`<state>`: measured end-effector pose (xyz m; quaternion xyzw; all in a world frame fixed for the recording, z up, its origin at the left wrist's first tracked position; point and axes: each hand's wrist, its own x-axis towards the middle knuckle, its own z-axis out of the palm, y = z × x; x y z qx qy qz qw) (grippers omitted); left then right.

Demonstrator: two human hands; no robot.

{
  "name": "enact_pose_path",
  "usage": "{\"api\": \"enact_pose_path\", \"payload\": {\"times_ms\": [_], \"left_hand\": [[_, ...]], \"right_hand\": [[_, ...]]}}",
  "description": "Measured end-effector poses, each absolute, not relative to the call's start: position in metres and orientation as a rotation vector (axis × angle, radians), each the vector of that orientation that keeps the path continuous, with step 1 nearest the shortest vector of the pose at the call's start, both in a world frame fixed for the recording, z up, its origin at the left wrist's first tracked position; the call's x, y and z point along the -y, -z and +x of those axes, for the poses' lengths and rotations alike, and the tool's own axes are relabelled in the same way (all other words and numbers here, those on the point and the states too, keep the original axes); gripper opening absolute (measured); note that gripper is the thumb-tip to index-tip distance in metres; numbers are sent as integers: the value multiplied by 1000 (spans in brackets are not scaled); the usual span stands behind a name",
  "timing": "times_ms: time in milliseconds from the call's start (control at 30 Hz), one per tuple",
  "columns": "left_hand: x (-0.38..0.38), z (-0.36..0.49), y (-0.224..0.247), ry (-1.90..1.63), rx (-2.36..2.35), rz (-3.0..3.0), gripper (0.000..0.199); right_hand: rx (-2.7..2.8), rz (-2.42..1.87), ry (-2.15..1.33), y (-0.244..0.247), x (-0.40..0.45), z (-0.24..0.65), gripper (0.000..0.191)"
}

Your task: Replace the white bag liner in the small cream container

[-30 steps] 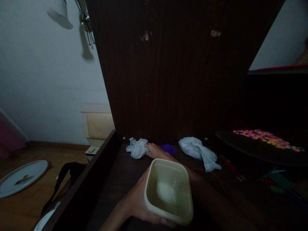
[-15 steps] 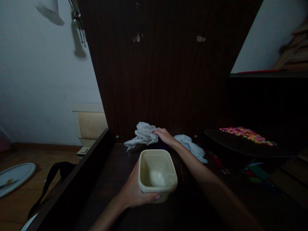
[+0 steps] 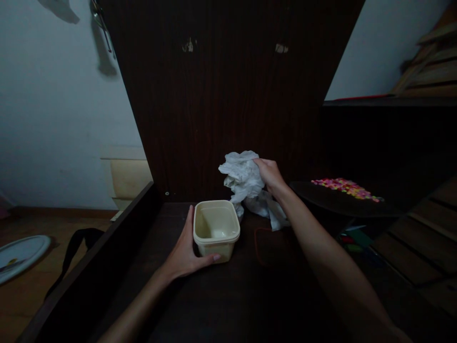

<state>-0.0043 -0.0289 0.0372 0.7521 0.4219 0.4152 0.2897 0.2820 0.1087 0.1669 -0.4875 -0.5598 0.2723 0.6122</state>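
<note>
A cream square tub (image 3: 216, 231), its inside showing nothing, stands on the dark wooden surface (image 3: 200, 305). My left hand (image 3: 187, 252) grips it from the left, thumb across its front wall. Up and to the right, my right hand (image 3: 270, 175) holds a crumpled white plastic bag (image 3: 244, 176) between its fingers. More pale plastic (image 3: 273, 209) lies just below my right hand, on the surface; whether it is a separate piece I cannot tell.
A tall dark panel (image 3: 228, 105) rises at the back, with a raised edge (image 3: 121, 233) on the left. Pink and yellow small pieces (image 3: 346, 187) lie on a dark rounded shelf at the right. A white oval plate (image 3: 24, 255) is at the far left.
My right hand has lifted the white bag and moved it rightward, over the other pale plastic. The tub and my left hand sit slightly further left and higher in view, which has shifted too.
</note>
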Motion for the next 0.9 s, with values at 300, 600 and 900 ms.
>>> {"api": "enact_pose_path", "payload": {"times_ms": [300, 600, 900], "left_hand": [[18, -23, -102, -1389, -1075, 1888, 79], [-36, 11, -155, -1654, -959, 1991, 101], [-47, -8, -169, -1823, -1230, 2039, 25]], "right_hand": [[1322, -906, -718, -188, -96, 264, 44], [1685, -608, -988, -203, -75, 227, 28], [1710, -935, -550, -200, -95, 254, 23]]}}
